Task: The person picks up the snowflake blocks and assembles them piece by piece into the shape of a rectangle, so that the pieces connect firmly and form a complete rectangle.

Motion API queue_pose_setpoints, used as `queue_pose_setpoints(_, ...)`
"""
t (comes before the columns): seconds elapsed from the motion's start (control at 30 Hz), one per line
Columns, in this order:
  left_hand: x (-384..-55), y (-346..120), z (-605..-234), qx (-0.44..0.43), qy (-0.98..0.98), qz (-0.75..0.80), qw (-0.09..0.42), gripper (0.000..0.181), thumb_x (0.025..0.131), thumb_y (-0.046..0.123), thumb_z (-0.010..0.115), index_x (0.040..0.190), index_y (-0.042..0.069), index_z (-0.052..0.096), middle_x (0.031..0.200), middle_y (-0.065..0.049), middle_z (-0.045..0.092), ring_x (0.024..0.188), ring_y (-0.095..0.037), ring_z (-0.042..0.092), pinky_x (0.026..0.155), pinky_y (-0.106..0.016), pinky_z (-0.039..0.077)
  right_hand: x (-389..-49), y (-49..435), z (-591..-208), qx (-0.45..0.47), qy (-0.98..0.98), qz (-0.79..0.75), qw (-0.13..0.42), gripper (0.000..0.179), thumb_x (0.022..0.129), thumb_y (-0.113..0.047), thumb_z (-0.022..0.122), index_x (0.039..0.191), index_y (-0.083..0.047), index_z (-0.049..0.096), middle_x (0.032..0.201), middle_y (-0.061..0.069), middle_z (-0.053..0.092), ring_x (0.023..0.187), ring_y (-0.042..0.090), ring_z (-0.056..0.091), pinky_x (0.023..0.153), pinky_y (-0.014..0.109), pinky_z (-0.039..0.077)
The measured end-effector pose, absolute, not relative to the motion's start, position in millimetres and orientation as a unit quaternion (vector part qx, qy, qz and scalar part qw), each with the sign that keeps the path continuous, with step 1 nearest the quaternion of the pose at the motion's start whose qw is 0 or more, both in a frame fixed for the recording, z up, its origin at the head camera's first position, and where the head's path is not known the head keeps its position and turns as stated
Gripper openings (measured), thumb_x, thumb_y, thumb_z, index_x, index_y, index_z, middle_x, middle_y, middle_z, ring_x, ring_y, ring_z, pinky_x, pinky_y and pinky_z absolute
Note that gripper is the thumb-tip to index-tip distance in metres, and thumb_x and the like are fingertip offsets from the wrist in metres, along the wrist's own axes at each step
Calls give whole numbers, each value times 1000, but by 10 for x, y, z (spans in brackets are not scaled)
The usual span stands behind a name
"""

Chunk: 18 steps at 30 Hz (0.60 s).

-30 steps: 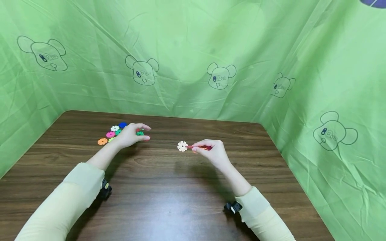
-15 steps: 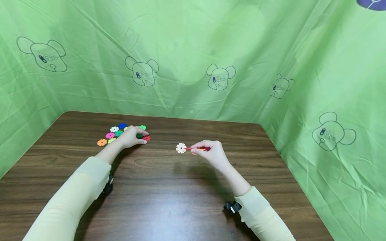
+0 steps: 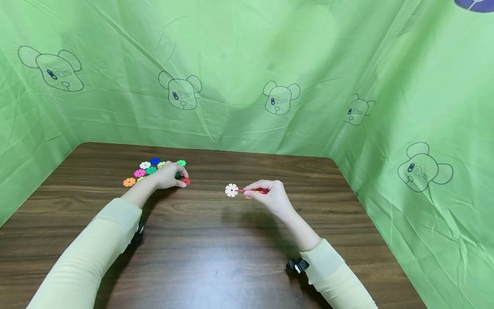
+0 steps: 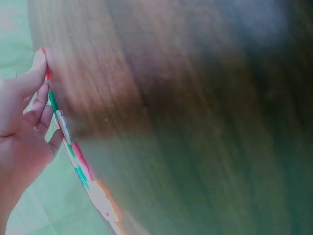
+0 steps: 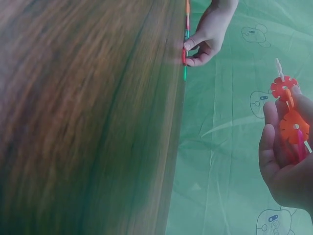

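At the back left of the table, my left hand [image 3: 167,176] pinches a red snowflake building disc [image 3: 186,181] between thumb and fingers. The disc is at table level, partly covered by the fingers. In the right wrist view the same hand [image 5: 208,39] has its thumb and a finger at the disc's edges. My right hand [image 3: 272,196] holds a chain of interlocked snowflake discs above the table. A white disc [image 3: 231,190] sticks out at its left end. The right wrist view shows a red disc [image 5: 283,88] and an orange disc [image 5: 294,128] in the chain, plus a pink edge inside the palm.
Loose discs lie around my left hand: orange [image 3: 129,182], pink [image 3: 140,173], white [image 3: 145,165], blue [image 3: 155,161], and green [image 3: 181,163]. The brown wooden table [image 3: 216,249] ends at a green curtain [image 3: 231,86] behind and at both sides.
My left hand has come down onto the red disc, its fingers have drawn together, and the disc has shifted slightly toward me. My right hand stays nearly still with the chain.
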<state>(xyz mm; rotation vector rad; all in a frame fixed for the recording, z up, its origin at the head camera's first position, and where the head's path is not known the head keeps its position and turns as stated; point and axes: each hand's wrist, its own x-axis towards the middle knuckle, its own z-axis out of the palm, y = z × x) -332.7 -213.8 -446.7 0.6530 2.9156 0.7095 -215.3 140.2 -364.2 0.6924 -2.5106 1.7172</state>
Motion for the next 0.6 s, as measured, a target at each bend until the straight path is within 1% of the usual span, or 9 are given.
queue_pose_setpoints(0.13,-3320,-2103,-4444,210,948,232,55,23,78,25,78,93,13,65,98,-5,64,104,-35,43,90,-55,30,-2152,1406,-3655,222,-802,554,9,14,80,-6,74,91,2,74,83,15,72,71,10,68,58,18,50)
queue_pose_setpoints(0.3,-3312,-2082,-4432,204,947,239,66,24,79,22,77,93,13,59,92,-2,62,101,-31,43,88,-53,27,-2146,1419,-3658,217,-796,565,2,14,80,-6,74,92,2,73,85,14,73,73,13,70,61,23,54)
queue_pose_setpoints(0.4,-3303,-2094,-4440,218,946,236,47,24,79,19,77,93,14,58,87,2,61,95,-26,49,84,-50,29,-2145,1426,-3655,214,-796,567,-1,14,80,-6,74,92,3,73,86,14,73,73,14,70,63,24,55)
queue_pose_setpoints(0.43,-3296,-2102,-4443,225,945,234,41,23,79,19,77,92,15,59,84,3,61,91,-24,51,82,-48,29,-2144,1428,-3651,213,-796,566,-1,14,80,-6,74,92,3,73,86,14,73,73,14,70,63,24,55)
queue_pose_setpoints(0.5,-3288,-2116,-4452,241,943,229,29,16,81,19,75,88,16,61,79,6,61,83,-19,53,78,-44,29,-2141,1430,-3644,212,-797,566,-1,14,80,-6,74,92,2,73,87,13,73,74,14,70,63,24,55)
queue_pose_setpoints(0.6,-3260,-2117,-4437,255,937,236,22,8,84,20,73,81,19,65,73,9,60,74,-14,51,76,-38,34,-2138,1437,-3629,210,-797,566,1,14,80,-6,74,91,2,73,88,13,73,74,13,70,64,25,55)
